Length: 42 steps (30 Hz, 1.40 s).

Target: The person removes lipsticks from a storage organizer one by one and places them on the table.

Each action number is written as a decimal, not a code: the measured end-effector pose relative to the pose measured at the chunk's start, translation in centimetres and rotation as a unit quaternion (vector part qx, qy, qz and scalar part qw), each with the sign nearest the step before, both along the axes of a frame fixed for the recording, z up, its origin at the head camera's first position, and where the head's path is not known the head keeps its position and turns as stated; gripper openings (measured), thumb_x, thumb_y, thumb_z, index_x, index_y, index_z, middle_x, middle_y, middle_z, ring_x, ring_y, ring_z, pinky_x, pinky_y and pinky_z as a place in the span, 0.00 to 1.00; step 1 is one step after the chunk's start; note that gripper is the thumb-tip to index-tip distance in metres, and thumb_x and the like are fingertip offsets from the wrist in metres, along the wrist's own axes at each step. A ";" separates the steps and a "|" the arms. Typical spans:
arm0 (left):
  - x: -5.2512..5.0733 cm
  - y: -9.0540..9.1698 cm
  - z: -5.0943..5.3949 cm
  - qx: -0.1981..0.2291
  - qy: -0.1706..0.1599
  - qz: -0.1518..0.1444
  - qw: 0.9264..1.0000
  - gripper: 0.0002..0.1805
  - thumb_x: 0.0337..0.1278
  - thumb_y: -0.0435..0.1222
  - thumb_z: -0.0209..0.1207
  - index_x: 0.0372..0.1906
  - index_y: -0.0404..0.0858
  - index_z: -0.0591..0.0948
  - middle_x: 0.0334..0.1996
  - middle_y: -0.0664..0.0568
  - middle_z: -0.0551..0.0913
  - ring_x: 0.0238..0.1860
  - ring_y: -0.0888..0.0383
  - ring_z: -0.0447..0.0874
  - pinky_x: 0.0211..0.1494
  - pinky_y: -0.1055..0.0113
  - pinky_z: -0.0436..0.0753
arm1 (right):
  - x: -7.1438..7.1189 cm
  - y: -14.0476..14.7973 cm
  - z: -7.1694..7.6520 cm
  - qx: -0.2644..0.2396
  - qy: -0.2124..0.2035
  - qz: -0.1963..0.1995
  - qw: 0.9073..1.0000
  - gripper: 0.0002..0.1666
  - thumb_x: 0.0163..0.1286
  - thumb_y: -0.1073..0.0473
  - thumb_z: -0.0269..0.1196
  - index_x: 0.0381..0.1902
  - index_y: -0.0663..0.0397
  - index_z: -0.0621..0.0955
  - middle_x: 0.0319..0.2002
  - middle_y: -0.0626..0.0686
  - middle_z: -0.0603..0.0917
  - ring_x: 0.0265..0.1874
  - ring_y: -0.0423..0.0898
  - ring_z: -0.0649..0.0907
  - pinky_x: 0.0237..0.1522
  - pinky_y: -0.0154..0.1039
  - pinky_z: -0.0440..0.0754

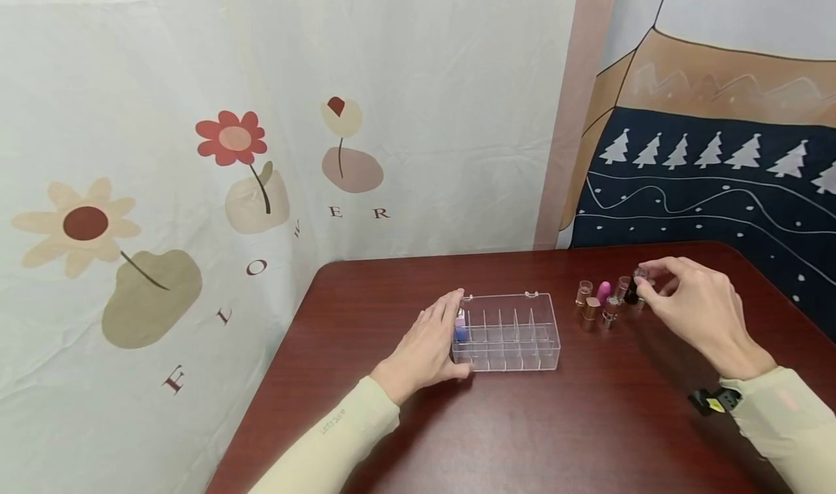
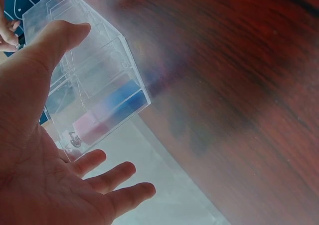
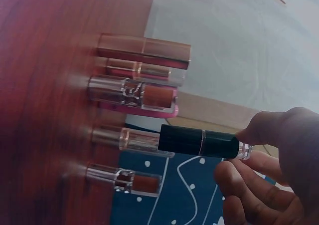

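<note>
My left hand (image 1: 423, 342) rests at the left end of a clear divided plastic box (image 1: 516, 360), thumb by its front corner and fingers extended toward the back. A pink-and-blue lipstick (image 2: 112, 112) stands in the box's leftmost back compartment. To the right, my right hand (image 1: 699, 309) pinches a black lipstick tube (image 3: 199, 141) by its clear end, between thumb and fingertips. The right wrist view shows that tube raised off the table. Near it stand a rose-gold lipstick (image 3: 144, 50), a bright pink lipstick (image 1: 604, 291) and several clear-capped lipsticks (image 3: 132, 93).
The dark red wooden table (image 1: 522, 429) carries the box and the lipstick group, which sits right of the box. A pale flower-printed cloth (image 1: 424, 117) hangs behind and to the left. A navy tree-printed cloth (image 1: 705, 204) hangs behind on the right.
</note>
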<state>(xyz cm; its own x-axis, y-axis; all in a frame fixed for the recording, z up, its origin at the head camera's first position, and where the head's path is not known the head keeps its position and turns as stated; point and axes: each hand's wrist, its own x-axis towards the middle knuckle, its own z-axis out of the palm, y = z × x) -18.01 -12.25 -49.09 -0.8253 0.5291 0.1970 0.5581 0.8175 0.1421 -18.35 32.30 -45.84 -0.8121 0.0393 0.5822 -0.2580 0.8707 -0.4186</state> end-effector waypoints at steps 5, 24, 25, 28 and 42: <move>0.0 0.0 0.0 -0.002 -0.003 0.004 1.000 0.74 0.53 0.55 0.86 0.94 0.32 0.53 0.90 0.36 0.67 0.86 0.38 0.76 0.87 0.36 0.81 | -0.3 0.2 -0.6 0.006 -0.022 -0.001 1.000 0.14 0.72 0.54 0.79 0.53 0.51 0.94 0.35 0.57 0.95 0.28 0.19 0.74 0.26 0.41 0.75; 0.0 0.0 -0.1 -0.001 -0.007 0.007 1.000 0.75 0.53 0.55 0.87 0.94 0.33 0.53 0.90 0.36 0.67 0.87 0.39 0.75 0.87 0.36 0.81 | -0.4 0.3 -2.4 0.012 -0.099 0.009 0.995 0.19 0.76 0.54 0.77 0.58 0.57 0.92 0.37 0.61 0.94 0.33 0.53 0.87 0.24 0.40 0.76; 0.0 0.1 0.0 -0.001 -0.006 0.006 1.000 0.74 0.53 0.55 0.86 0.94 0.33 0.53 0.90 0.36 0.67 0.87 0.39 0.75 0.87 0.36 0.81 | -0.4 0.3 -2.5 0.012 -0.102 0.009 0.995 0.19 0.76 0.54 0.78 0.58 0.57 0.92 0.36 0.60 0.93 0.33 0.53 0.86 0.24 0.40 0.75; 0.0 0.1 0.1 -0.002 -0.006 0.005 1.000 0.74 0.53 0.55 0.86 0.94 0.33 0.53 0.90 0.36 0.67 0.87 0.39 0.75 0.87 0.37 0.81 | -0.4 0.5 -2.7 0.011 -0.106 0.008 0.994 0.19 0.77 0.53 0.78 0.58 0.57 0.92 0.34 0.58 0.93 0.32 0.52 0.86 0.24 0.40 0.74; 0.0 0.2 0.3 -0.003 -0.010 0.006 1.000 0.74 0.54 0.55 0.86 0.94 0.33 0.53 0.90 0.36 0.66 0.87 0.38 0.75 0.87 0.36 0.81 | -0.5 0.6 -3.3 0.008 -0.108 0.011 0.994 0.17 0.75 0.54 0.78 0.57 0.55 0.93 0.39 0.60 0.97 0.30 0.48 0.86 0.25 0.40 0.73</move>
